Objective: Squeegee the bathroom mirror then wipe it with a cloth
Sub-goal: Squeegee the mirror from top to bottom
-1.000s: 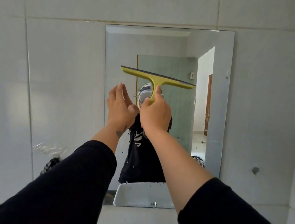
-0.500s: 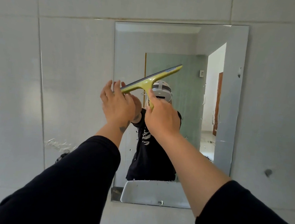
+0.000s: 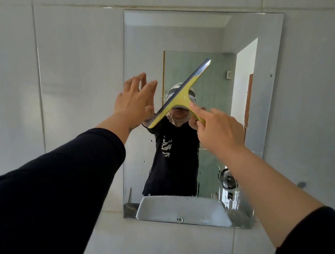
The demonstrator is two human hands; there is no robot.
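Both hands are raised: the yellow squeegee point(image 3: 180, 96), gripped by the right hand point(image 3: 217, 129), should be levelled and pressed against the mirror point(image 3: 260, 29), the left hand point(image 3: 135, 97) spread open.

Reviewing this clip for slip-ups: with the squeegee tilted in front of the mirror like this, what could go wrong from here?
1. The right hand holds the squeegee by its handle end only, so it could slip.
2. The blade sits steeply diagonal; a stroke like this may leave streaks.
3. Droplets remain on the mirror at lower right; the open left hand near the glass could add smudges.
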